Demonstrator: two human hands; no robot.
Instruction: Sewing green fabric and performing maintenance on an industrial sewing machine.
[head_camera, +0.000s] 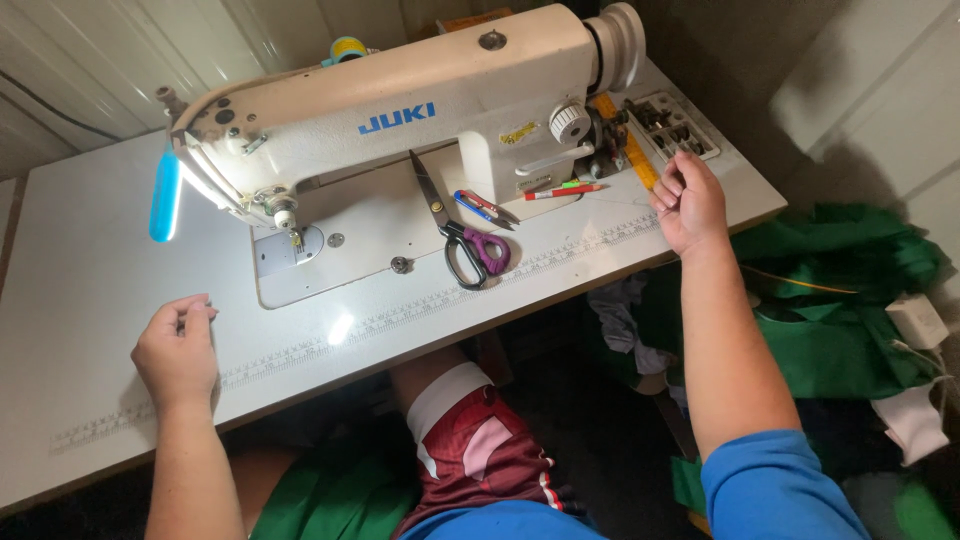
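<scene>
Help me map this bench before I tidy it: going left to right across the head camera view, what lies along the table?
Left hand → blue light bar → needle area → scissors with purple handle → red pen → yellow ruler → right hand → green fabric.

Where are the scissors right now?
In the head view, the scissors lie flat on the white table, near the middle, just in front of the sewing machine. Neither hand touches them; the right hand is farther right, beside small red and blue tools.
</scene>
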